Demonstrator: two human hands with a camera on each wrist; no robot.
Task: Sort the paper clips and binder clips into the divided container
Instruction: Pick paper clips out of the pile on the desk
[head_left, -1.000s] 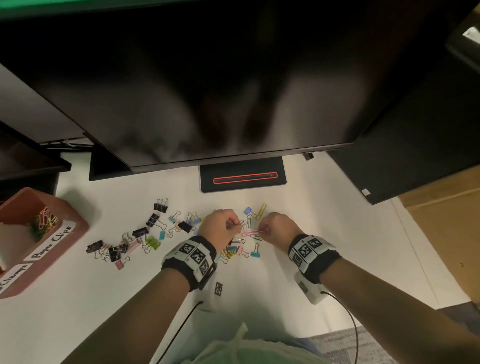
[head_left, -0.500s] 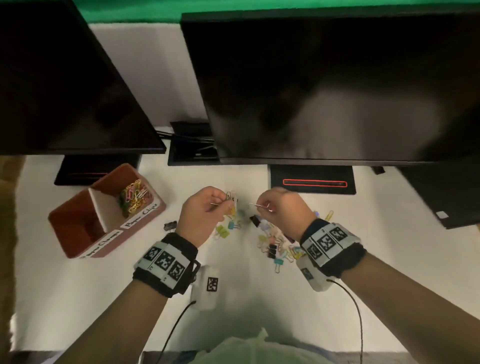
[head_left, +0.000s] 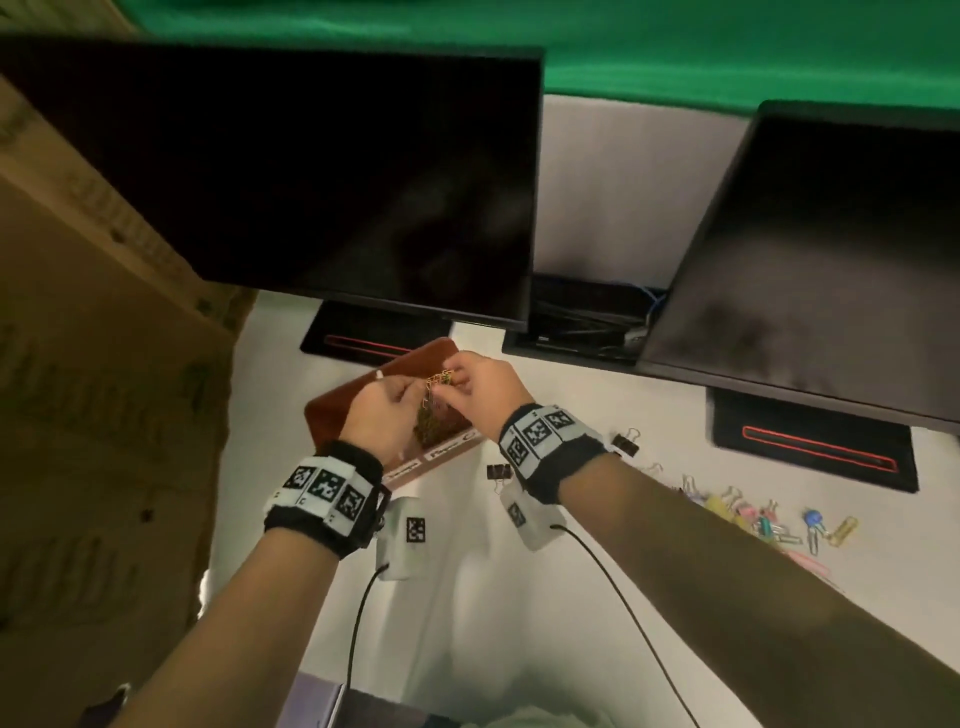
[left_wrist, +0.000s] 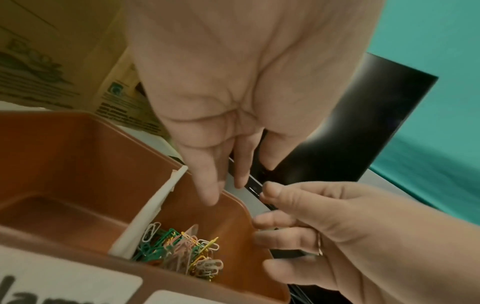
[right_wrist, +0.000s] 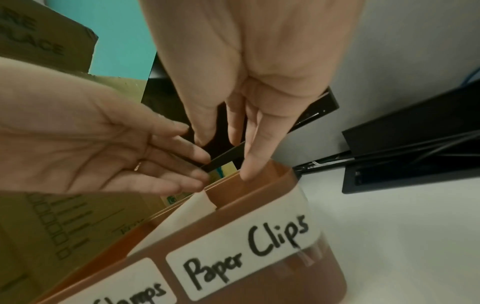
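Both our left hand (head_left: 382, 415) and right hand (head_left: 488, 387) hover mid-frame, fingers loosely spread, over the brown plastic divided container (head_left: 332, 408), seemingly releasing coloured wire paper clips (left_wrist: 182, 252) into its labelled compartment.

Brown container (left_wrist: 78, 156), multicoloured paper clips (left_wrist: 182, 251)

The divided container (head_left: 332, 410) sits on the tabletop (head_left: 467, 597), just in front of the left monitor's base (head_left: 363, 338). Paper clips (left_wrist: 182, 253) lie in the container's right compartment, right of its divider (left_wrist: 153, 207), and both hands hover above it, the left hand (head_left: 384, 410) left of the right hand (head_left: 488, 389). To the container's right, loose clips (head_left: 753, 514) are scattered on the tabletop, the nearest a binder clip (head_left: 497, 472) close by its right end.
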